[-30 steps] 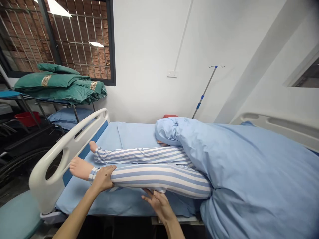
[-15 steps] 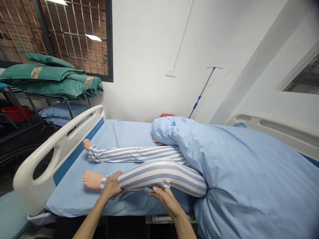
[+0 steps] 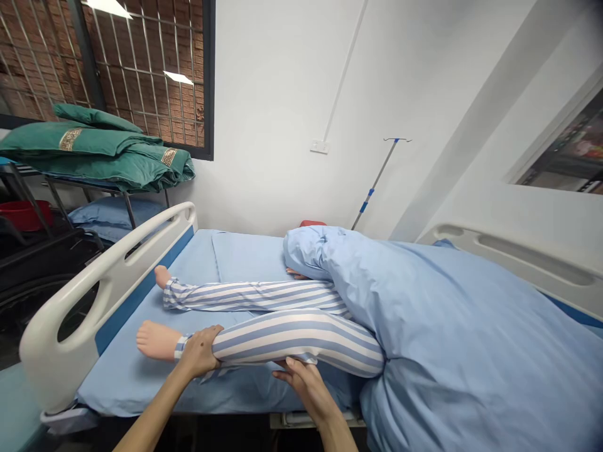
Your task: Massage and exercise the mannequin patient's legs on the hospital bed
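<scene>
Two legs in blue-and-white striped trousers lie on the bed, feet bare. My left hand [image 3: 200, 353] is wrapped round the near leg [image 3: 301, 336] just above the ankle, at the trouser cuff. Under the slightly bent knee, my right hand [image 3: 305, 384] supports the same leg from the near side; part of its fingers is hidden beneath the trousers. The near foot [image 3: 157, 341] points up and to the left. Behind it the far leg [image 3: 259, 295] rests straight on the sheet. A light blue quilt [image 3: 447, 333] covers everything above the thighs.
A cream footboard [image 3: 40, 351] stands at the left, a headboard [image 3: 527, 251] at the right. An IV pole [image 3: 377, 182] rises behind the bed. Folded green bedding [image 3: 94, 157] lies on a rack by the barred window. Some fingers [image 3: 296, 274] show under the quilt's edge.
The near foot and lower leg have shifted a little to the left, toward the footboard, with both my hands still on the leg. The view has also shifted slightly.
</scene>
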A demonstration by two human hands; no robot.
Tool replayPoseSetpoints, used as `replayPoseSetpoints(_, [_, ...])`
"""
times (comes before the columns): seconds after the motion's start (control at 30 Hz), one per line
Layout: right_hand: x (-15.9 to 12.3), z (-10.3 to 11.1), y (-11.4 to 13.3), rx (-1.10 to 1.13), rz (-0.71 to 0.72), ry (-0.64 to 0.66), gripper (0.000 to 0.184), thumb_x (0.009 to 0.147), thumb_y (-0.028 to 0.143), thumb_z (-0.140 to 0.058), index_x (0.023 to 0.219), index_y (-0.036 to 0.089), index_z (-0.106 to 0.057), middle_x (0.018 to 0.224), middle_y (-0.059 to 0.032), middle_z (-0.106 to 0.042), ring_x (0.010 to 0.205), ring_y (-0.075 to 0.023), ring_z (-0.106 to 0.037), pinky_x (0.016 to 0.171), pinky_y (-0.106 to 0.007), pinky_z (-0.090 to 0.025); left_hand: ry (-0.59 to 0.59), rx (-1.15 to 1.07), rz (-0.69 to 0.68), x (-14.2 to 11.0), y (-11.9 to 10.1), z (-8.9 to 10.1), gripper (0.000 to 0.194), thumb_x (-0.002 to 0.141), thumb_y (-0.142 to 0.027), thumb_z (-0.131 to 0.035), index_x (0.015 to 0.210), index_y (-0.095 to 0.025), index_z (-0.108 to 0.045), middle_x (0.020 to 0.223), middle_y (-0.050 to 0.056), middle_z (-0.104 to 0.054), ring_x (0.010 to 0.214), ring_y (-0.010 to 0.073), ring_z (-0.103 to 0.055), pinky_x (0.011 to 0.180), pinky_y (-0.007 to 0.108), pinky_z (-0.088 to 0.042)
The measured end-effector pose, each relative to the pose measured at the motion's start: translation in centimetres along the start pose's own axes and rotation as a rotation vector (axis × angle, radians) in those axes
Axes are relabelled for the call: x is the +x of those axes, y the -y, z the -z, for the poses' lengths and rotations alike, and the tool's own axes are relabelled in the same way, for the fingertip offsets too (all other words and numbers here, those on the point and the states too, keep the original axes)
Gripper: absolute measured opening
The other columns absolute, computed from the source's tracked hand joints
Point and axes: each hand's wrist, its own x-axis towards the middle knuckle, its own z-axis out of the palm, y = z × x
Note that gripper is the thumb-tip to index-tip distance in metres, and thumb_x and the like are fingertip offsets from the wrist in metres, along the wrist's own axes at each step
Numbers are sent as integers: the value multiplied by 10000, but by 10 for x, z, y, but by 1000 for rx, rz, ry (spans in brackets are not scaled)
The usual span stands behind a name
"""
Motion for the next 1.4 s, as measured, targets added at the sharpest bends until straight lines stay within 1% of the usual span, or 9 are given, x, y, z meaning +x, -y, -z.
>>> replayPoseSetpoints(0.2, [6, -6, -30, 166, -33, 1, 283, 682, 326, -710, 909, 179, -628, 1001, -72, -646, 974, -266, -575, 778, -406, -459, 17, 175, -38, -8, 14, 40, 569, 544, -209, -520, 1112, -232, -497, 1105, 43, -582, 1001, 244, -526, 809, 335, -374])
replayPoseSetpoints(0.33, [16, -14, -66, 357, -70, 6, 240, 654, 309, -728, 849, 211, -627, 946, -37, -650, 890, -234, -587, 775, -413, -452, -2, 314, -52, -23, 26, 68, 521, 567, -163, -485, 1083, -226, -515, 1048, 53, -587, 986, 254, -521, 811, 353, -357])
replayPoseSetpoints(0.43, [22, -19, -97, 487, -116, 39, 247, 660, 345, -714, 860, 230, -627, 975, -28, -642, 881, -214, -579, 798, -409, -440, 1, 409, -53, -33, 30, 81, 479, 594, -144, -476, 1063, -227, -524, 1007, 64, -585, 972, 264, -513, 810, 372, -345])
replayPoseSetpoints(0.57, [28, -19, -129, 543, -163, 34, 280, 645, 429, -701, 843, 243, -631, 933, -17, -647, 863, -188, -569, 847, -405, -416, 36, 491, -50, -41, 30, 79, 490, 616, -109, -459, 1089, -226, -515, 994, 79, -584, 946, 263, -510, 804, 392, -341])
replayPoseSetpoints(0.7, [28, -15, -140, 552, -181, 26, 274, 634, 428, -708, 819, 242, -631, 908, -6, -648, 858, -179, -565, 868, -400, -402, 41, 500, -27, -45, 37, 63, 501, 630, -95, -442, 1111, -221, -507, 1015, 82, -590, 965, 256, -509, 813, 389, -342])
replayPoseSetpoints(0.87, [19, -17, -122, 530, -176, 57, 296, 635, 410, -709, 874, 255, -628, 955, -10, -641, 897, -194, -559, 864, -406, -397, -9, 460, -26, -47, 47, 49, 530, 610, -88, -437, 1118, -221, -510, 1021, 65, -603, 940, 245, -524, 799, 370, -355])
replayPoseSetpoints(1.03, [9, -21, -84, 480, -111, 113, 394, 594, 455, -724, 908, 238, -628, 998, -48, -631, 985, -254, -533, 898, -475, -363, -82, 340, -36, -34, 45, 47, 550, 586, -106, -463, 1124, -207, -517, 1078, 62, -602, 992, 242, -518, 863, 359, -354])
replayPoseSetpoints(1.2, [4, -19, -35, 380, -28, 169, 460, 591, 403, -739, 993, 221, -611, 1027, -76, -617, 1059, -294, -497, 922, -514, -334, -140, 177, -18, -8, 27, 34, 585, 555, -149, -514, 1135, -228, -509, 1172, 47, -575, 1085, 238, -492, 929, 341, -342])
replayPoseSetpoints(1.4, [11, -13, 29, 315, 29, 208, 543, 583, 447, -722, 1054, 213, -586, 1080, -87, -599, 1079, -305, -493, 951, -530, -302, -176, -7, 7, 33, -8, 16, 651, 528, -195, -569, 1173, -218, -477, 1220, 44, -547, 1104, 227, -487, 934, 322, -341])
